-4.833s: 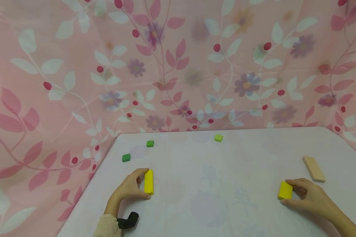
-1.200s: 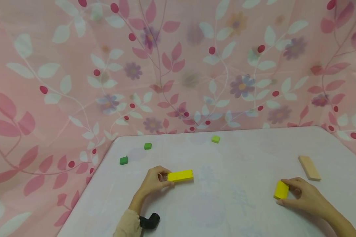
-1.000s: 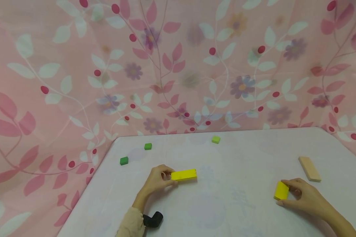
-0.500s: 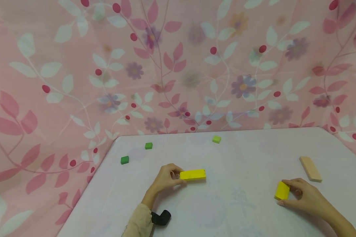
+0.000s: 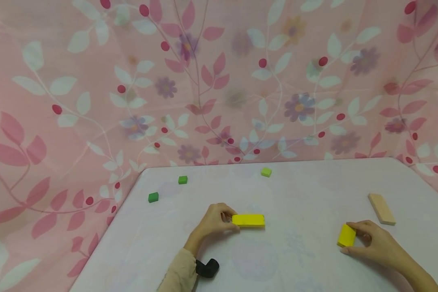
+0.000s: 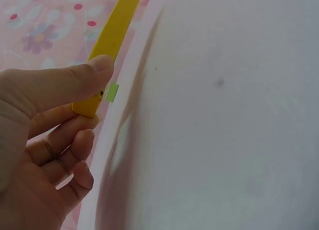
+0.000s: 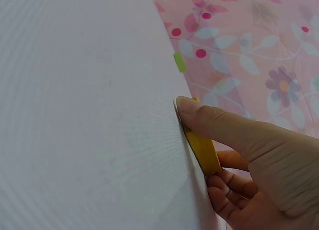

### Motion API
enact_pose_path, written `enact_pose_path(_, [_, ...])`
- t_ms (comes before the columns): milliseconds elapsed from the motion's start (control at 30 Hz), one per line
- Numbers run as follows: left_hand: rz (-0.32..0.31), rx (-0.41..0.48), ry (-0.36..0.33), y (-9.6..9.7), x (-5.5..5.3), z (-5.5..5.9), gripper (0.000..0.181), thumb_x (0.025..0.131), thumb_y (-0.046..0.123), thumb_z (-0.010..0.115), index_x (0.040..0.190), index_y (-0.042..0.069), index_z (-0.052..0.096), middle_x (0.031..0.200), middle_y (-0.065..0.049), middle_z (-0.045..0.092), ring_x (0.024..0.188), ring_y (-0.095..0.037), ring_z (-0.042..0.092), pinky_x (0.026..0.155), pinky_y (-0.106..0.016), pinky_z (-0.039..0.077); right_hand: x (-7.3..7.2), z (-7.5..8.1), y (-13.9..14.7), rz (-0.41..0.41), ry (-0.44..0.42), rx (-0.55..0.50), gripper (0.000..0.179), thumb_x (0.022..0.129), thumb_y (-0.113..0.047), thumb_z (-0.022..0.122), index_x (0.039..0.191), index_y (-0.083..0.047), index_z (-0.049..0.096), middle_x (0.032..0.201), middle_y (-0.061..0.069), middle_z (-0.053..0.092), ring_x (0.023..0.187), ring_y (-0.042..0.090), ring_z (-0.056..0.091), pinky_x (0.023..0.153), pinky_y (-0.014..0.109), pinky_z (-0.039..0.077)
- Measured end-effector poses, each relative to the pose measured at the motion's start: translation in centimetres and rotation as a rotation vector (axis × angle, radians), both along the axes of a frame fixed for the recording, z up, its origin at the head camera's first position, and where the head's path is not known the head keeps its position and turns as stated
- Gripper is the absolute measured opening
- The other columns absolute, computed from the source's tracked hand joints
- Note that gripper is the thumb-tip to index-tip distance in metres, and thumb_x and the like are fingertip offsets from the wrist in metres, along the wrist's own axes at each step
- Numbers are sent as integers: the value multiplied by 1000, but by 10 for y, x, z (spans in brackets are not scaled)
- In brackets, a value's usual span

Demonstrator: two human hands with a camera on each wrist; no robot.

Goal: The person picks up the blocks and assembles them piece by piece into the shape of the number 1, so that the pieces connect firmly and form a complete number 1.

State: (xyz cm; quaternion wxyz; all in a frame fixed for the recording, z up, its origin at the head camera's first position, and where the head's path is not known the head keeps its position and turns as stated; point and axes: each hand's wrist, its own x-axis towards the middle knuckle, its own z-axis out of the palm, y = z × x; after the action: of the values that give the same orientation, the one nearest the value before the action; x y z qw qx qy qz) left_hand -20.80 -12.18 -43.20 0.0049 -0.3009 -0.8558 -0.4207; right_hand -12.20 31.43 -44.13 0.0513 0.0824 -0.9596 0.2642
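Note:
My left hand [image 5: 216, 221] pinches one end of a long yellow block [image 5: 248, 220] between thumb and fingers, near the table's middle. The block lies crosswise, its free end pointing right. In the left wrist view the yellow block [image 6: 113, 38] sticks out past the thumb, above the white tabletop. My right hand [image 5: 377, 243] grips a shorter yellow block [image 5: 346, 235] by its sides at the right of the table. The right wrist view has this yellow block [image 7: 203, 150] low at the tabletop, partly hidden by the thumb.
A plain wooden plank [image 5: 382, 209] lies just beyond my right hand. Two dark green blocks, one nearer [image 5: 153, 197] and one farther [image 5: 183, 179], sit at the back left. A light green block [image 5: 266, 172] is by the back edge. A pink floral curtain [image 5: 219, 81] hangs behind the white table [image 5: 314, 182].
My left hand has carried the long yellow block rightward from the left side, turning it from pointing away to lying crosswise. My right hand and its block stay about where they were.

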Motion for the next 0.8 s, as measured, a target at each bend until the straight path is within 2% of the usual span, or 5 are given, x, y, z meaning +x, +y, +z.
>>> enact_pose_path(433, [-38, -1, -5, 18, -1, -2, 31, 64, 17, 87, 89, 4, 74, 75, -1, 64, 67, -11, 53, 61, -19, 45, 1, -1, 0, 11, 11, -8, 66, 64, -32, 86, 113, 6, 63, 101, 14, 60, 78, -7, 45, 64, 18, 46])
enact_pose_path(800, [-59, -9, -49, 24, -1, -4, 29, 64, 15, 86, 88, 3, 74, 75, -1, 63, 68, -8, 52, 62, -19, 46, 0, -2, 1, 20, 28, -7, 65, 63, -31, 86, 112, 5, 64, 102, 15, 60, 78, -8, 45, 64, 18, 46])
